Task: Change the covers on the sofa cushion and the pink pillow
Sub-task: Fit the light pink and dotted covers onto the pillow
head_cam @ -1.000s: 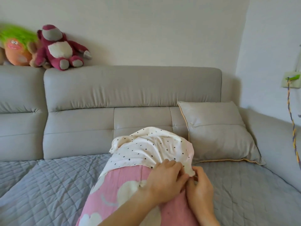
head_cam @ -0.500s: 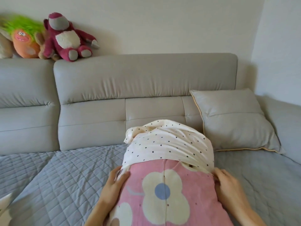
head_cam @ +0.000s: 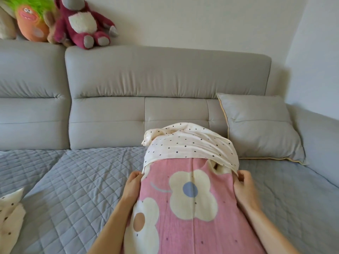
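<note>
- The pink pillow lies lengthwise on the quilted sofa seat, its near end toward the person, likely so a cover can slide along its length.
- The left hand pinches the dotted cover at the pillow's left edge; the right hand grips the cover's hem at the right edge. 2 matched grips suggest an even pull.
- The cover caps only the pillow's far end, leaving most of the flowered pink bare.
- Left of the pillow, at the frame edge, lies another dotted cloth.
- Beyond the pillow on the right, the grey cushion leans on the backrest, untouched.
- Farthest from the pillow, 2 plush toys sit atop the backrest.
</note>
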Available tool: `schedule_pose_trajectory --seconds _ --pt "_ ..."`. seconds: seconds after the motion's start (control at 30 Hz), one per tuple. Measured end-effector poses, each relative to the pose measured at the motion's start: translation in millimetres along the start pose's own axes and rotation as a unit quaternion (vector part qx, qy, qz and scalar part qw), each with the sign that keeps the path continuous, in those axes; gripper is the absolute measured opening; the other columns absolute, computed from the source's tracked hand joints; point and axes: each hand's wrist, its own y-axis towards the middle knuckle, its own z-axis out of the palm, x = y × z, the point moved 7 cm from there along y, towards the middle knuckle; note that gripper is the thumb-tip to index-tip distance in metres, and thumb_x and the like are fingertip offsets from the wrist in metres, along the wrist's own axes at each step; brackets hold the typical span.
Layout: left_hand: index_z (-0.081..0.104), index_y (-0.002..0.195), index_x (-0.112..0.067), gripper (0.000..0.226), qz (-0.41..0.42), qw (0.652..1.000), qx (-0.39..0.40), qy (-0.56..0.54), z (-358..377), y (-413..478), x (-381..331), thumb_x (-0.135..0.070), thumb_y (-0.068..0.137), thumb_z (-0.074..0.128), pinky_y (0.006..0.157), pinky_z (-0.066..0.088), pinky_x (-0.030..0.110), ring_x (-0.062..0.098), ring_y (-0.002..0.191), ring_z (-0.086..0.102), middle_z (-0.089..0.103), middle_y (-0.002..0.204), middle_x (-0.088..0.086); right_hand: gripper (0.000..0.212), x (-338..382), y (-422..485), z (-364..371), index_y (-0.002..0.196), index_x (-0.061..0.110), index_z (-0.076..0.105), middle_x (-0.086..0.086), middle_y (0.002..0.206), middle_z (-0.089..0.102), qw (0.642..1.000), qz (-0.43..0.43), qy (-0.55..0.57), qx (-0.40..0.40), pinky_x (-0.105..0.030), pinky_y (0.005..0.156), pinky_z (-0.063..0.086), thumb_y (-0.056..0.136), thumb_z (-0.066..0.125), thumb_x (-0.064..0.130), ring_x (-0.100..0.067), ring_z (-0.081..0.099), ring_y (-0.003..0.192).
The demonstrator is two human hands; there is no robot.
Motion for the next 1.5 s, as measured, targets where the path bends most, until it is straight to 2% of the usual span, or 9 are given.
schedule_pose_trajectory --seconds 0.23,0.4,0.57,0.7,0.77,1.0,1.27,1.37,1.5 --pt "0.047 0.085 -0.016 0.016 0.079 0.981 -0.124 -0.130 9 -23 -82 -0.023 0.097 0.054 0.058 0.035 0.024 0.015 0.066 0.048 0.053 0.070 -0.003 0.011 34 6 -22 0.105 0.014 0.055 -0.005 0.095 0.058 0.985 -0.023 0.100 -0.137 -0.030 0.075 0.033 0.102 0.045 0.016 -0.023 0.053 0.091" --pt "0.046 0.079 -0.013 0.026 0.208 0.955 -0.167 -0.132 -1 -24 -160 -0.029 0.099 0.051 0.058 0.036 0.026 0.013 0.062 0.045 0.050 0.068 -0.002 0.020 86 17 -29 0.100 0.017 0.056 -0.003 0.096 0.058 0.953 -0.163 0.127 -0.220 -0.031 0.076 0.035 0.097 0.041 0.029 -0.022 0.052 0.089" --pt "0.051 0.074 -0.007 0.047 0.080 0.982 -0.148 0.084 -9 -1 -41 -0.050 0.086 0.035 0.064 0.039 0.036 0.023 0.070 0.054 0.059 0.068 0.005 0.028 18 21 50 0.117 0.027 0.056 -0.014 0.107 0.066 0.977 -0.111 -0.174 -0.048 -0.038 0.068 0.037 0.096 0.038 0.034 -0.036 0.061 0.098" --pt "0.058 0.081 -0.023 0.029 0.043 0.976 -0.194 0.093 -23 14 -7 -0.039 0.100 0.043 0.069 0.038 0.036 0.023 0.080 0.059 0.066 0.078 -0.002 0.011 15 26 67 0.090 0.024 0.059 -0.012 0.086 0.056 0.967 -0.201 -0.147 -0.055 -0.037 0.059 0.039 0.090 0.052 0.032 -0.038 0.057 0.078" --pt "0.058 0.084 -0.026 0.026 0.056 0.976 -0.190 0.095 -23 17 -13 -0.038 0.101 0.042 0.070 0.040 0.036 0.020 0.081 0.060 0.067 0.079 -0.005 0.031 15 33 68 0.091 0.012 0.066 -0.013 0.092 0.060 0.961 -0.217 -0.147 -0.086 -0.039 0.066 0.041 0.090 0.045 0.035 -0.039 0.056 0.083" --pt "0.067 0.084 -0.009 0.035 0.042 0.985 -0.155 -0.064 -25 27 -4 -0.036 0.100 0.052 0.069 0.046 0.029 0.016 0.075 0.056 0.066 0.080 0.003 0.041 3 34 70 0.101 0.010 0.064 -0.008 0.096 0.065 0.970 -0.202 -0.125 -0.048 -0.039 0.076 0.043 0.090 0.033 0.035 -0.032 0.056 0.093" --pt "0.050 0.076 -0.003 0.042 0.065 0.991 -0.116 -0.017 -19 26 5 -0.035 0.102 0.045 0.060 0.037 0.028 0.014 0.064 0.044 0.049 0.062 -0.007 0.028 109 -23 74 0.117 0.015 0.061 -0.003 0.120 0.064 0.949 -0.254 -0.187 -0.013 -0.039 0.096 0.041 0.093 0.054 0.028 -0.030 0.052 0.115" --pt "0.057 0.077 -0.002 0.041 0.056 0.994 -0.086 -0.043 -18 25 3 -0.034 0.101 0.045 0.063 0.043 0.030 0.013 0.066 0.051 0.057 0.064 -0.006 0.047 163 -91 120 0.124 0.024 0.059 0.009 0.125 0.058 0.915 -0.314 -0.227 0.107 -0.032 0.103 0.035 0.091 0.047 0.055 -0.018 0.047 0.122" --pt "0.073 0.091 -0.008 0.030 -0.049 0.964 0.075 -0.249 -11 13 -1 -0.025 0.100 0.050 0.064 0.055 0.026 0.017 0.073 0.070 0.074 0.086 0.008 0.058 150 -117 195 0.144 0.028 0.041 -0.003 0.155 0.035 0.889 -0.199 -0.334 0.243 -0.051 0.117 0.013 0.098 0.024 0.059 -0.030 0.020 0.145"
